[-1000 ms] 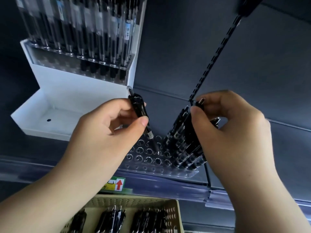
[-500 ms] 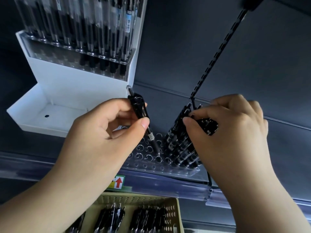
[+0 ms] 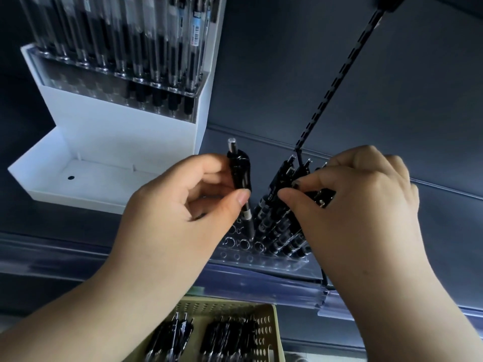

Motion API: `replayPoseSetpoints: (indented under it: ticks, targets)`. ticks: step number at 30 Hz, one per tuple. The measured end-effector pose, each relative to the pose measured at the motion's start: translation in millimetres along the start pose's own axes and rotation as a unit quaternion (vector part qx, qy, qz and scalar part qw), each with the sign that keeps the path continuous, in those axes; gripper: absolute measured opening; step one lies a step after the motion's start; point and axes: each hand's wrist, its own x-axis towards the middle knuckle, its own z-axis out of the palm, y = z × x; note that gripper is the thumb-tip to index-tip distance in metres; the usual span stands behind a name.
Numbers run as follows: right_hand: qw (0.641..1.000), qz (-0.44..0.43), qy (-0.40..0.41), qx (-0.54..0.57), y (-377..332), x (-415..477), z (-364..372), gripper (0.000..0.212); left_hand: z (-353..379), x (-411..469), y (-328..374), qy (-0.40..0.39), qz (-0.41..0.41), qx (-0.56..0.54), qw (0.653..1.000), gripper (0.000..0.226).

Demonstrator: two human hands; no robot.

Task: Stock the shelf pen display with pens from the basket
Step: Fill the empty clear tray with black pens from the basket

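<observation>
The right hand (image 3: 352,205) covers the tops of the pens (image 3: 274,231) in the rack (image 3: 261,262). The left hand (image 3: 183,205) hides the rack's left part, and I cannot tell if the tip of its pen (image 3: 239,176) is in a hole. Below the rack, the basket (image 3: 273,333) is cut off and its pens look blurry. Up left of the rack, pens in the white stand (image 3: 125,145) run off the top.

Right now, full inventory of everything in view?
held pen: one, black, tip at the clear rack's open holes
racked pens: cluster, black, right part of clear rack
clear rack: one, transparent, on the shelf, centre
white stand: one, white, upper left
stand pens: many, clear and black, upright in white stand
basket: one, beige, bottom centre
basket pens: many, black, in basket
slotted strip: one, black, back panel, upper right
left hand: pinches held pen
right hand: grips racked pens' tops
</observation>
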Motion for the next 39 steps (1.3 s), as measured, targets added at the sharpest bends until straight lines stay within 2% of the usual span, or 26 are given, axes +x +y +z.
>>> replayPoseSetpoints:
  ticks: [5, 8, 13, 16, 22, 26, 29, 32, 33, 36, 39]
  targets:
    - [0.998, -0.003, 0.044, 0.051, 1.1, -0.2, -5.5, 0.028, 8.9, 0.3, -0.9, -0.018, 0.028, -0.017, 0.999, 0.020]
    - [0.994, 0.012, 0.053, 0.092, 6.2, 1.4, -12.9, 0.028, 15.9, -1.5, -5.8, -0.038, 0.033, -0.016, 0.999, 0.019]
    - [0.993, 0.025, 0.039, 0.106, 11.5, -2.0, -13.4, 0.022, 33.1, -8.2, -20.6, -0.082, 0.080, 0.117, 0.986, 0.030]
    - [0.993, 0.017, 0.034, 0.108, 14.2, -3.6, -14.4, 0.018, 38.6, -6.7, -25.1, -0.086, 0.096, 0.158, 0.979, 0.019]
    - [0.993, 0.021, 0.029, 0.116, 23.1, -4.9, -18.1, 0.015, 37.0, -4.7, -25.5, -0.063, 0.084, 0.190, 0.976, 0.016]
    - [0.992, 0.003, 0.026, 0.120, 22.3, -6.5, -23.0, 0.016, 34.3, -5.5, -27.0, -0.091, 0.051, 0.219, 0.970, 0.016]
    - [0.989, -0.040, 0.023, 0.141, 10.9, -12.1, -27.3, 0.016, 27.7, -8.8, -28.4, -0.112, 0.012, 0.266, 0.957, 0.013]
    - [0.982, -0.102, 0.012, 0.156, -1.9, -28.6, -27.2, 0.019, 17.3, -13.7, -25.1, -0.133, 0.036, 0.310, 0.941, 0.007]
    - [0.980, -0.117, -0.004, 0.159, -5.2, -36.6, -25.4, 0.021, 11.7, -16.8, -23.0, -0.143, 0.058, 0.336, 0.929, 0.003]
    - [0.978, -0.137, -0.077, 0.136, -9.8, -61.8, -12.7, 0.028, -6.1, -26.9, -22.9, -0.155, 0.169, 0.400, 0.888, 0.013]
    - [0.978, -0.146, -0.131, 0.068, -10.9, -80.5, 3.9, 0.033, -19.2, -41.3, -28.9, -0.174, 0.223, 0.457, 0.843, 0.014]
